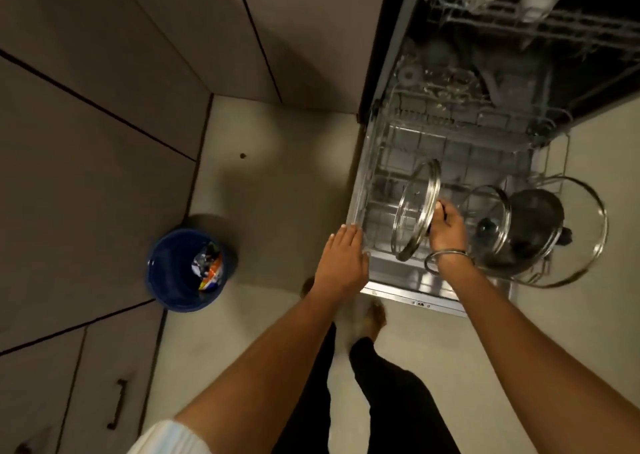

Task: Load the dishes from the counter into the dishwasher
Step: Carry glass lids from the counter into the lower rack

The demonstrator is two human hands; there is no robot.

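Gripping the knob of a glass lid [415, 211], the right hand [446, 228] held it on edge in the lower rack [360, 190]; the left hand [341, 263], fingers straight, rested on the rack's corner.

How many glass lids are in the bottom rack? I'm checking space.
3: one upright lid held by the right hand, a smaller one beside the pot, a large one far right.

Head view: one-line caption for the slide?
Right hand stands a glass lid in the dishwasher's lower rack; left hand rests at its edge.
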